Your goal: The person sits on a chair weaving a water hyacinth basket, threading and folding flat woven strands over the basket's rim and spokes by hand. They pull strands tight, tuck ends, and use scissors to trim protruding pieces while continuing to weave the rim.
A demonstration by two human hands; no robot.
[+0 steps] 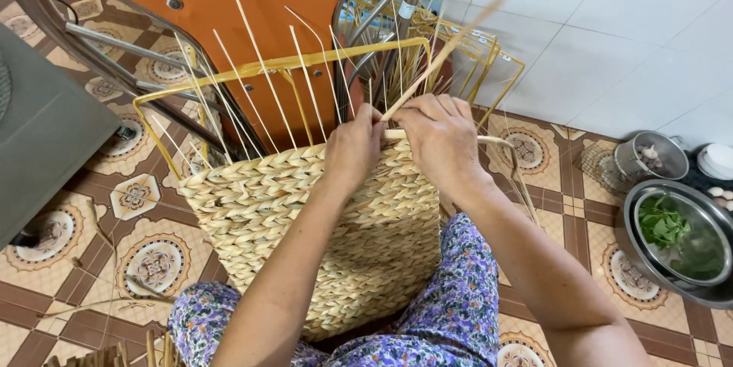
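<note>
A half-woven straw basket (275,206) rests on my lap, built on a yellow wire frame (229,77) with thin upright straw strands rising from its rim. My left hand (353,147) presses on the woven top edge and pinches the weave. My right hand (441,138) is beside it at the rim, gripping a long pale straw strand (458,38) that runs up and away to the right. Both hands meet at the far right corner of the basket rim.
An orange chair with metal legs (252,0) stands just behind the basket. More yellow wire frames (489,61) lean behind it. At right sit a steel bowl with green leaves (679,241) and a small metal pot (649,157). A grey object (46,138) lies at left on patterned tiles.
</note>
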